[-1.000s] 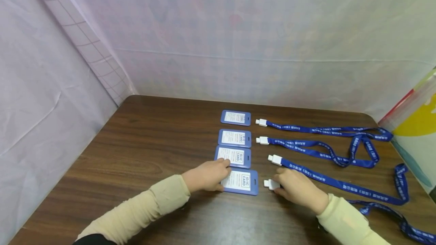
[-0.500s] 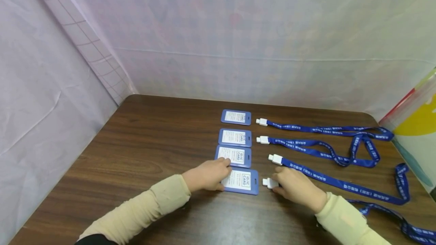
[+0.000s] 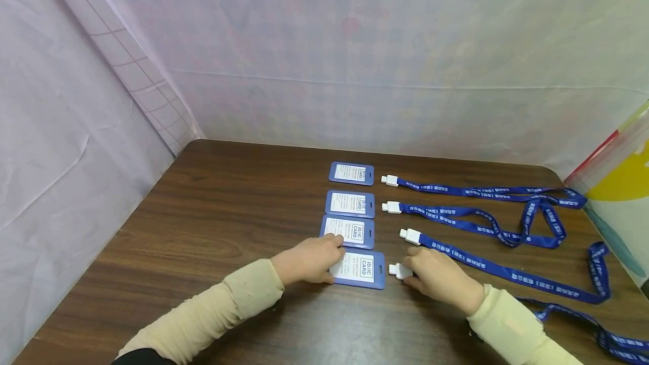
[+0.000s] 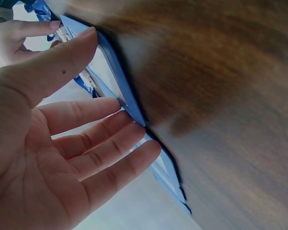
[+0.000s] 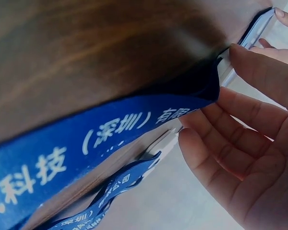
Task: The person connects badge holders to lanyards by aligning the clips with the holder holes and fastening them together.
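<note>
In the head view my left hand [image 3: 309, 259] rests at the left end of the nearest blue badge holder [image 3: 366, 268]. Its fingers are nearly straight in the left wrist view, with thumb and fingertips at the holder's edge [image 4: 114, 62]. Just right of that holder, my right hand [image 3: 437, 276] pinches the white clip [image 3: 398, 270] of the nearest lanyard between thumb and index finger. The clip's tip points at the holder's slotted end, a small gap apart. From the right hand a blue printed strap [image 5: 120, 120] trails away in the right wrist view.
Several more badge holders [image 3: 350, 204] lie in a column behind the nearest one. Other blue lanyards [image 3: 487, 193] stretch out to the right, white clips facing the holders. A pale cloth [image 3: 355, 72] hangs behind the brown table [image 3: 218, 196].
My right hand has shifted slightly left with the lanyard clip, narrowing the gap to the nearest badge holder. The left hand has stayed in place.
</note>
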A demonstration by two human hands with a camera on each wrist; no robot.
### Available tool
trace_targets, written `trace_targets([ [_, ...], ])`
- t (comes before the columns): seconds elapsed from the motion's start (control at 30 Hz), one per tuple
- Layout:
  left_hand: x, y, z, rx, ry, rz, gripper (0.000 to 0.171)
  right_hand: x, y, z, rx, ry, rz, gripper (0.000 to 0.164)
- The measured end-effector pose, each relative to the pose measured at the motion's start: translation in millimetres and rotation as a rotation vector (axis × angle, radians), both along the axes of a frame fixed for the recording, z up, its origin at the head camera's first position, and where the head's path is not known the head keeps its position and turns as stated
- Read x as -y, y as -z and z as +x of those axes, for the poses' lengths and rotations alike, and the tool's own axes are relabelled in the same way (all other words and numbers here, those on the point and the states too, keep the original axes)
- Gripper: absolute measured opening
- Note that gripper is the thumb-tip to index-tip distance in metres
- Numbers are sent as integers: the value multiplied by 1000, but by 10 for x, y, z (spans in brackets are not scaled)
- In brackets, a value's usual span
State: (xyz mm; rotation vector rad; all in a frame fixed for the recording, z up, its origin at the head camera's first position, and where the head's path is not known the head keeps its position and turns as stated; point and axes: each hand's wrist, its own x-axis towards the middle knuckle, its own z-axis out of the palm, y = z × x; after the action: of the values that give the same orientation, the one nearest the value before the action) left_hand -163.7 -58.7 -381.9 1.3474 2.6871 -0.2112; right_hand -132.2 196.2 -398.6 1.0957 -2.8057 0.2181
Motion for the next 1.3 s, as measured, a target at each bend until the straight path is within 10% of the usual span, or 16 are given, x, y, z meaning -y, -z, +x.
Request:
trace_targets([
  [1.3, 7, 7, -29, 16, -2, 14, 41, 98, 17, -20, -25, -16, 5, 22],
])
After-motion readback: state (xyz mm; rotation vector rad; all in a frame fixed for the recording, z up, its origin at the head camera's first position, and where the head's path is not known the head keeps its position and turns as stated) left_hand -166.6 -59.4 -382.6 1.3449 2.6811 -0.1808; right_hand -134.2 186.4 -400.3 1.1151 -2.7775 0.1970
